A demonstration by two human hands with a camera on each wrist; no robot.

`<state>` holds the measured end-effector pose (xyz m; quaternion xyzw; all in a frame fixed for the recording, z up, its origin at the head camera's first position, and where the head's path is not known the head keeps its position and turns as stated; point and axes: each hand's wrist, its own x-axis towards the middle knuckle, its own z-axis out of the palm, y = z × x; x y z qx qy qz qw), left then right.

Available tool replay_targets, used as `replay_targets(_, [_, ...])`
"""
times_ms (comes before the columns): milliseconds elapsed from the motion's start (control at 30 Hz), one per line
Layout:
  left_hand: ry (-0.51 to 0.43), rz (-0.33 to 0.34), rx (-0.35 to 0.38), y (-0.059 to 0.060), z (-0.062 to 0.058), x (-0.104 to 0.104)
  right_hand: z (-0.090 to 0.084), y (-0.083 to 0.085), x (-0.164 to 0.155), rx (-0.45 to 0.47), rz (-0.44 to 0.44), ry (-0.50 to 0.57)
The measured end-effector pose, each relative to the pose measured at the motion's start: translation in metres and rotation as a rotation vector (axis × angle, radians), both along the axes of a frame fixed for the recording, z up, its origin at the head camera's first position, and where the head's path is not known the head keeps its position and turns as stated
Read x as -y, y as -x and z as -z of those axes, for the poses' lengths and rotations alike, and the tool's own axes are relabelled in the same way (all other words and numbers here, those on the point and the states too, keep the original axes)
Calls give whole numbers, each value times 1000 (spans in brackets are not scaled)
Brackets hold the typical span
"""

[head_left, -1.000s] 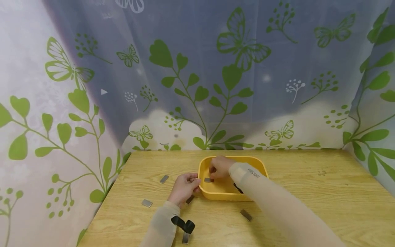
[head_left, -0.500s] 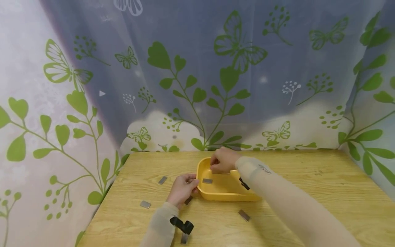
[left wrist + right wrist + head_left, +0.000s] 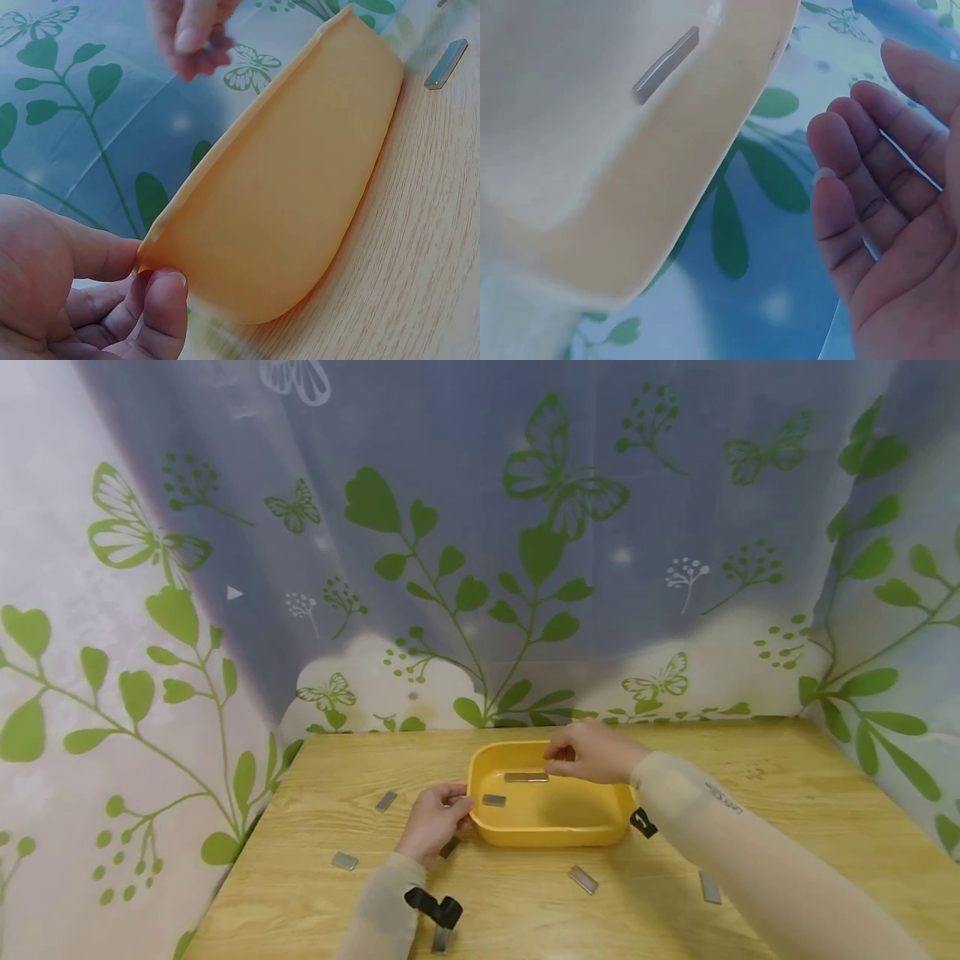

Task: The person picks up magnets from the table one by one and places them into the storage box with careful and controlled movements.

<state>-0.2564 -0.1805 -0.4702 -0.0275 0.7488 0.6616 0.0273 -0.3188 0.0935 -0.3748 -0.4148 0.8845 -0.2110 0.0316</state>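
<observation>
A yellow rectangular tub (image 3: 555, 837) stands on the table. My left hand (image 3: 435, 818) pinches its left rim between thumb and fingers, which the left wrist view shows up close. Inside the tub, one small grey metallic bar (image 3: 493, 800) lies toward the left. Farther back, by the far wall, a longer strip (image 3: 527, 777) looks like two such bars end to end. Over the tub's back right part hovers my right hand (image 3: 596, 752). In the right wrist view its fingers (image 3: 836, 142) are loosely bent, with nothing between them, apart from the strip (image 3: 666, 64).
More grey bars lie on the wooden table (image 3: 787, 810): two on the left (image 3: 386, 802), one beside my left hand (image 3: 448, 847), one by the left wrist strap (image 3: 441, 938), one in front of the tub (image 3: 583, 880) and one under my right forearm (image 3: 710, 887). A printed curtain (image 3: 450, 527) hangs behind.
My right hand has moved from the tub's left part to the back wall, then rightward off the strip, which now shows there. The left hand keeps its hold on the rim.
</observation>
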Motion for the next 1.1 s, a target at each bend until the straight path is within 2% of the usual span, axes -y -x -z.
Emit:
replay_targets(333, [-4,9,16,0,2,1,18,-28,-79,-4,174,85])
replay_targets(533, [0,12,10,0,2,1,21,-52,-123,-42,270,131])
replay_targets(667, [1,16,5,1,2,1,22,-67,-145,-21,326,125])
replay_targets(933, [-7,20,0,3,4,0,30,-94,-177,-7,364,132])
replay_targets(1100, [9,13,-15,-1,1,0,38,-104,-184,20,368,140])
